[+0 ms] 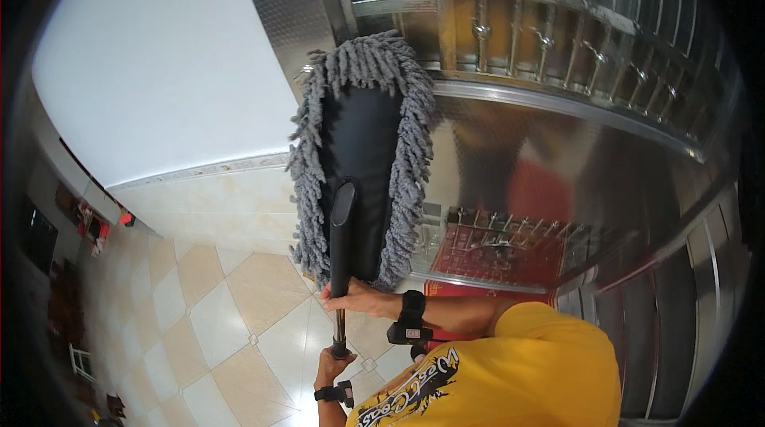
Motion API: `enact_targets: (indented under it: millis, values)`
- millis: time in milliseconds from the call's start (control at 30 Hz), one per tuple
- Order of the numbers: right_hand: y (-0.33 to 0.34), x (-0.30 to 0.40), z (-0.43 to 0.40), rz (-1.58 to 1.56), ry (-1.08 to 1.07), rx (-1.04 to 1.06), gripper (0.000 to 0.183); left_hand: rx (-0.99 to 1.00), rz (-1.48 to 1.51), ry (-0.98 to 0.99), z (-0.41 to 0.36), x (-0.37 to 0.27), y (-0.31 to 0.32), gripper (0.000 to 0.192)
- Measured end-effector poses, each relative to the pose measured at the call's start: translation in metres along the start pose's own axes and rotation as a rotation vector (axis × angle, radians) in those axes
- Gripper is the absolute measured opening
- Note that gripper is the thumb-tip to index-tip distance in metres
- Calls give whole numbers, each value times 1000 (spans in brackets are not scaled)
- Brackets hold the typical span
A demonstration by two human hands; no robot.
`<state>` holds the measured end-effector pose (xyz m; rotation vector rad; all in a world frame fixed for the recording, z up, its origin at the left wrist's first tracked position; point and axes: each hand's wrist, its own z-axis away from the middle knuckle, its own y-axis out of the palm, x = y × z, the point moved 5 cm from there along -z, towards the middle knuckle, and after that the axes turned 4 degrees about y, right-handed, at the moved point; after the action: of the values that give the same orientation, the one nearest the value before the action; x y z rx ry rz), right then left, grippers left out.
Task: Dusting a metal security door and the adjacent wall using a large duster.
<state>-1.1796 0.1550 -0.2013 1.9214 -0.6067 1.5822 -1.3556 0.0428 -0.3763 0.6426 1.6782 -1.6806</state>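
Note:
A duster mop with a grey chenille fringe (412,188) and a dark flat back (364,128) stands upright in front of a metal door frame. Its black handle socket (342,248) runs down to a short metal pole (339,325). My right hand (357,298) holds the lower end of the socket, just under the fringe. Below it, my left hand (334,364) grips the black end of the pole. Whether the far side of the mop touches the metal is hidden. Both wrists wear black straps with small devices.
Right of the mop is a shiny metal door (508,146) with ornamental bars (544,44). A white wall (167,68) with a tiled lower part (227,206) stands left. Below are diamond-patterned floor tiles (263,283) and a red mat (448,292). Furniture stands far left.

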Motion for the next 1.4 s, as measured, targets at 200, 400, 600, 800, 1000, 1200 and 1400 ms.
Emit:
enact_targets:
  millis: [200, 400, 600, 800, 1000, 1200, 1400]
  values:
    - [3, -8, 2, -154, 27, -52, 24, 36, -51, 12, -17, 21, -29, 26]
    - [-34, -9, 32, -132, 3, -226, 23, 115, -179, 193, -67, 13, -15, 35]
    - [-67, -17, 57, -248, -12, -421, 16, 161, -249, 320, -105, -48, -1, 35]
    - [-73, -55, 42, -240, 73, -455, 12, 135, -222, 261, -116, -15, 15, 33]
    - [-31, -76, 7, -51, 125, -222, 17, 54, -269, 106, -76, 44, -8, 35]
    - [46, -115, -36, -218, 203, 89, 16, -58, -244, -126, 4, 145, -46, 35]
    - [79, -139, -55, -314, 328, 311, 20, -257, -376, -243, 54, 147, -85, 36]
